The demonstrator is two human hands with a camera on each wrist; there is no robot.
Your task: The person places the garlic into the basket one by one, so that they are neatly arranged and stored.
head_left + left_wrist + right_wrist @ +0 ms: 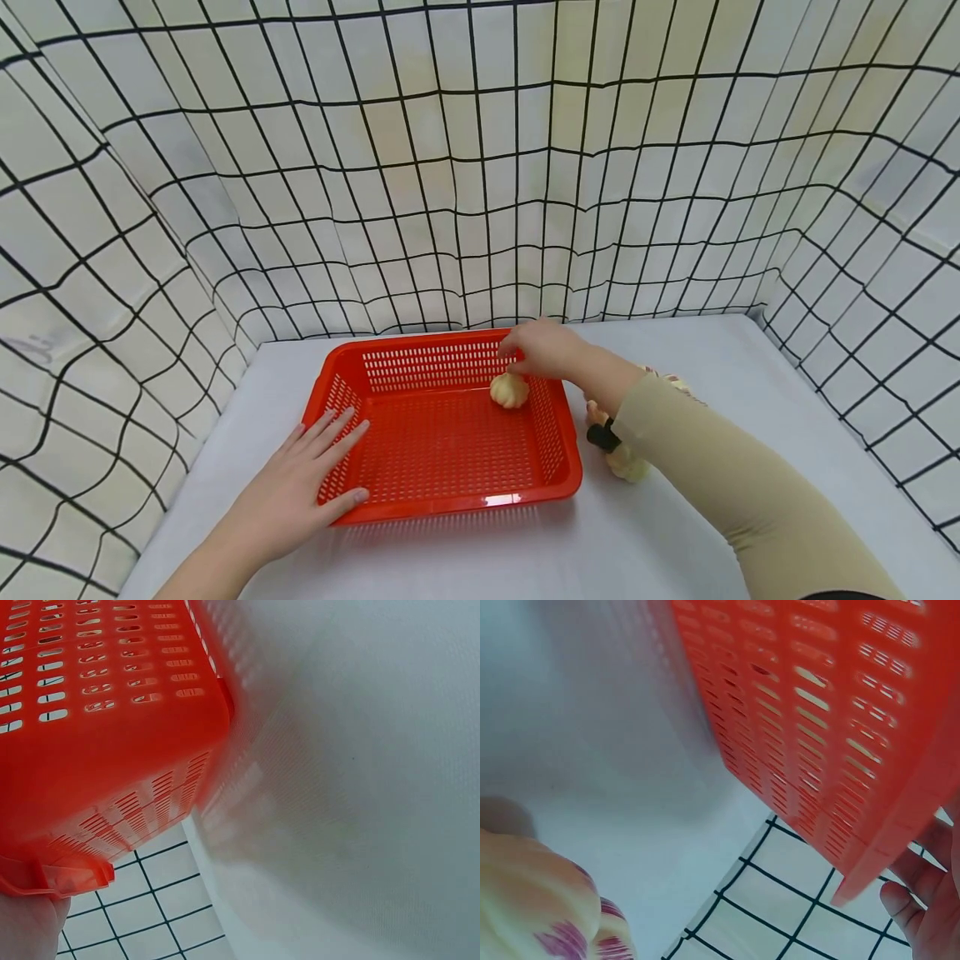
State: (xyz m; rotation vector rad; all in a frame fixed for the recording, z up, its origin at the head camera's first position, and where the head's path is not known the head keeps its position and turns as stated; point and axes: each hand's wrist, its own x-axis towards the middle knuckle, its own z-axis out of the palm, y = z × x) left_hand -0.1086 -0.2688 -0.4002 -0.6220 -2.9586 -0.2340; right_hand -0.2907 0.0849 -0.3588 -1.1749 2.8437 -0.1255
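Your right hand (547,346) hovers by a garlic bulb (509,392) near the red basket's (442,506) far right corner, its grip impossible to tell; your left hand (296,496) spreads loosely over the left rim. Your sleeve (720,475) partly hides produce (628,463) alongside. The bulb is pale, ribbed.

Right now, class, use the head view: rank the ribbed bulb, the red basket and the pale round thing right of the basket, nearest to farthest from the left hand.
1. Red basket: the left hand lies over its left rim.
2. Ribbed bulb: inside the basket, toward its far right corner.
3. Pale round thing: on the table, right of the basket.
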